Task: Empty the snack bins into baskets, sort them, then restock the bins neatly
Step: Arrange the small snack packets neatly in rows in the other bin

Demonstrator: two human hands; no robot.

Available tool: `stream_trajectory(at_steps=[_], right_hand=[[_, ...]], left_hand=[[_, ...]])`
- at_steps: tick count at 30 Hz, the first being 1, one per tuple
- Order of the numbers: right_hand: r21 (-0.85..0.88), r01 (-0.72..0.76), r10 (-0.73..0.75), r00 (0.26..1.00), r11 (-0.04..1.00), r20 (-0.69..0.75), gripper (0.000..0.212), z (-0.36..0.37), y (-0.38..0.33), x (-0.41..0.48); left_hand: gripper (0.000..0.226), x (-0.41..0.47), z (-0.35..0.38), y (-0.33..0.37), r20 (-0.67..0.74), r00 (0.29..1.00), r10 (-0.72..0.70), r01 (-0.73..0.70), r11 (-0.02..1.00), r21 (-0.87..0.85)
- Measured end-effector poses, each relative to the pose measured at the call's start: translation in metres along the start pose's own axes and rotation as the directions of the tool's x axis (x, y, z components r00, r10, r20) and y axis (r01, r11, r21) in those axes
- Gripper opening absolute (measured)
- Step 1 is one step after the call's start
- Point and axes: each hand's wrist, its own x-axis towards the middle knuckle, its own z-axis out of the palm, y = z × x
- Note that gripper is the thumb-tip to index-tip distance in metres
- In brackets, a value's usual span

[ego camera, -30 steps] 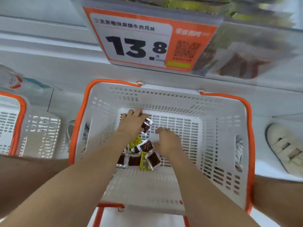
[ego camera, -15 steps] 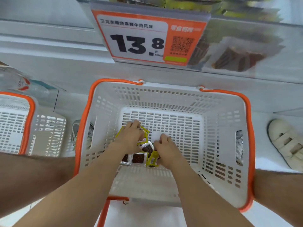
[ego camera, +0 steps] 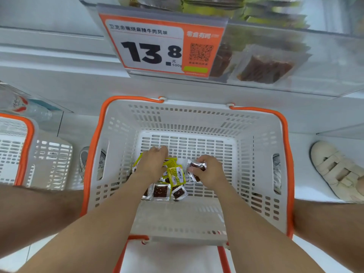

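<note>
Two bare forearms are seen reaching from 6 o'clock into a white basket [ego camera: 256,174] with an orange rim, set on the floor at the centre of the view. On its slotted bottom, a small heap of packets [ego camera: 167,189] lies at about 7 o'clock of the basket floor, some clear with dark contents, some yellow. The left hand [ego camera: 152,164] is laid palm down on the yellow packets, fingers curled over them; a firm grasp cannot be confirmed. The right hand [ego camera: 211,171] is closed around one clear packet [ego camera: 198,167], just beside the heap. A second basket [ego camera: 27,146] stands at 9 o'clock, a shoe [ego camera: 334,170] at 3 o'clock. A price tag [ego camera: 161,46] reading 13.8 hangs at 12 o'clock on a bin [ego camera: 275,62] of packets.
</note>
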Motion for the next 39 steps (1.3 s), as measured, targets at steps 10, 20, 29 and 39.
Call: stream_trajectory(at_steps=[10,20,29,39], right_hand=[[0.207,0.181,-0.123,0.956,0.961,-0.266,0.01,-0.014,-0.053,-0.009],[0.151,0.422,-0.42,0.906,0.894,-0.044,0.054,-0.027,-0.102,-0.061],[0.451,0.364,-0.304,0.931,0.815,-0.201,0.029,-0.071,-0.145,-0.082],[-0.146,0.748,-0.753,0.598,0.647,-0.275,0.014,-0.069,-0.186,-0.134]], left_hand=[[0.008,-0.011,-0.068,0.041,0.215,0.959,-0.183,0.273,0.405,-0.873],[0.031,-0.051,-0.135,0.053,0.209,0.963,-0.169,0.246,0.235,-0.94],[0.03,-0.1,-0.205,0.07,0.143,0.99,-0.013,0.132,0.472,-0.871],[0.028,-0.13,-0.241,0.081,0.076,0.997,0.0,0.073,0.246,-0.966]])
